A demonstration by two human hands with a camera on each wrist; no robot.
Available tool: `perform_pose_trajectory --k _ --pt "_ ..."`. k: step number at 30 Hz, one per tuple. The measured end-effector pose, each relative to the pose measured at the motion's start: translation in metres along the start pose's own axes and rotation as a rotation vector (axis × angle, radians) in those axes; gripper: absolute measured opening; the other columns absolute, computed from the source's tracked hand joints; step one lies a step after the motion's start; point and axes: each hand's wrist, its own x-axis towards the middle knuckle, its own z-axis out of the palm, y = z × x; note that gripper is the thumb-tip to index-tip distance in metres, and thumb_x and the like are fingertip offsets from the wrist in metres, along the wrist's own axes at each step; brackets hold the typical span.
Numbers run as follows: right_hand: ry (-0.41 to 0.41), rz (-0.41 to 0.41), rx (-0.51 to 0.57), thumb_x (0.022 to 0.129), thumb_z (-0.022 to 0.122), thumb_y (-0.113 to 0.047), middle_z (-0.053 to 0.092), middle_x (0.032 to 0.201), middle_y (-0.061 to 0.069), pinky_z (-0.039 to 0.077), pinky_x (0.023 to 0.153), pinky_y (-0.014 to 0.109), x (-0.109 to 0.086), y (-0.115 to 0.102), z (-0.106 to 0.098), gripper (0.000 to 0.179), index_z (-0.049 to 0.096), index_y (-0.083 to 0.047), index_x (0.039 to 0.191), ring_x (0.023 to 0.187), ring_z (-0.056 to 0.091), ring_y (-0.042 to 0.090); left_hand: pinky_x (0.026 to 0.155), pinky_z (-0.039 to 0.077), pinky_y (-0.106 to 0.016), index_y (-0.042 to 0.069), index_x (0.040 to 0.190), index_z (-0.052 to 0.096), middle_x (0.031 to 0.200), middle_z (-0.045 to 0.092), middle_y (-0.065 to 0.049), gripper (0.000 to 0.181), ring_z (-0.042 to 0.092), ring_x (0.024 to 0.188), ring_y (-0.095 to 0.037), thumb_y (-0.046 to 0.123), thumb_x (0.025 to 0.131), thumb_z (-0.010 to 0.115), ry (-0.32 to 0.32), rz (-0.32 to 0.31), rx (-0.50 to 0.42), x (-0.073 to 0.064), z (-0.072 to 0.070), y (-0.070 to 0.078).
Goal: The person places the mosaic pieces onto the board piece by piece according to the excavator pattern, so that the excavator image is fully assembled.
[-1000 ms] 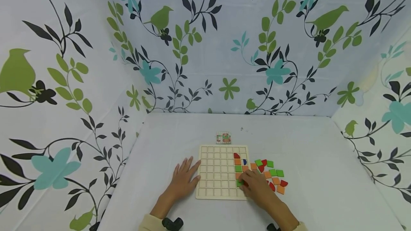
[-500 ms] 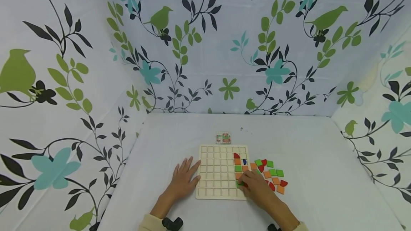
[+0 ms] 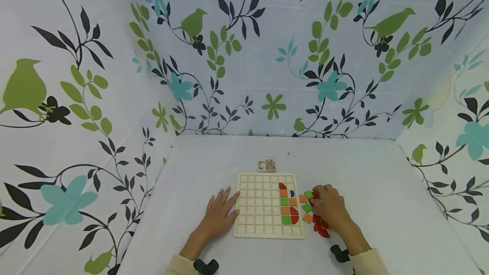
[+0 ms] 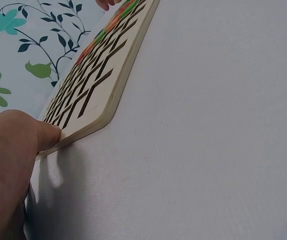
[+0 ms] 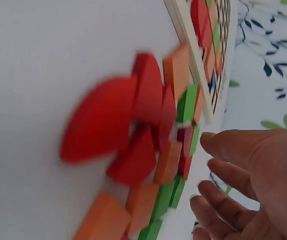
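My left hand (image 3: 220, 210) lies flat with spread fingers at the left side of the pale wooden grid board (image 3: 254, 208); in the left wrist view, its thumb (image 4: 48, 136) touches the board's edge. Two red quarter-round tiles (image 3: 294, 215) sit at the right of the grid, beside orange and green tiles (image 3: 286, 220). Right of the board, my right hand (image 3: 331, 209) is over the loose tiles, hiding some of them. Seen from the right wrist, its thumb and fingers are apart with nothing between them, beside red quarter-round tiles (image 5: 101, 120) and green and orange square ones.
A small picture card (image 3: 266, 164) lies beyond the board's far edge. Loose green tiles (image 3: 307, 207) and orange ones (image 3: 307, 218) lie close along the board's right side. Patterned cloth walls (image 3: 229, 75) surround the white table (image 3: 198, 156) at the back and sides.
My right hand has moved off the board, rightward to the loose tiles. Two red tiles now show on the grid where it was. Several loose tiles have shifted. My left hand has stayed put.
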Motion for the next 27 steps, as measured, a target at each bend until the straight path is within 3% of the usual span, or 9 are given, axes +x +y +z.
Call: perform_pose_trajectory --k 3,7,18,22,27 --pt "-0.031 0.038 -0.017 0.096 0.076 -0.017 0.059 0.132 0.028 0.050 0.092 0.065 0.009 0.016 -0.003 0.040 0.065 -0.002 0.131 0.117 0.056 0.046 0.123 0.015 -0.073 0.021 0.161 0.047 0.171 0.032 -0.020 0.057 0.024 0.159 -0.047 0.038 0.107 0.055 0.022 0.014 -0.019 -0.001 0.001 0.000" --pt "-0.053 0.028 -0.031 0.097 0.075 -0.016 0.059 0.129 0.029 0.053 0.092 0.066 0.018 0.029 -0.003 0.035 0.066 -0.001 0.127 0.113 0.057 0.045 0.121 0.014 -0.075 0.019 0.160 0.048 0.169 0.033 -0.023 0.057 0.025 0.157 -0.051 0.037 0.106 0.057 0.044 0.030 -0.052 -0.002 0.002 0.001" --pt "-0.092 0.085 0.164 0.101 0.072 -0.014 0.056 0.126 0.029 0.054 0.101 0.060 0.024 0.037 -0.012 0.038 0.061 0.007 0.130 0.111 0.060 0.039 0.123 0.014 -0.072 0.020 0.162 0.045 0.172 0.030 -0.019 0.057 0.022 0.160 -0.046 0.037 0.108 0.055 0.006 0.009 -0.029 -0.001 0.000 0.003" --pt "-0.096 0.067 0.176 0.100 0.071 -0.010 0.057 0.122 0.027 0.054 0.099 0.060 0.026 0.042 -0.016 0.032 0.064 0.006 0.126 0.109 0.061 0.038 0.124 0.014 -0.071 0.021 0.162 0.045 0.172 0.029 -0.018 0.057 0.021 0.160 -0.045 0.037 0.108 0.055 -0.011 -0.005 -0.023 -0.002 -0.003 0.006" --pt "-0.046 0.029 0.146 0.100 0.069 -0.008 0.060 0.117 0.026 0.054 0.098 0.058 0.039 0.042 -0.011 0.028 0.064 0.008 0.123 0.106 0.061 0.038 0.124 0.015 -0.071 0.021 0.162 0.044 0.172 0.029 -0.018 0.058 0.022 0.160 -0.044 0.038 0.108 0.055 -0.009 0.001 -0.005 -0.003 -0.006 0.005"
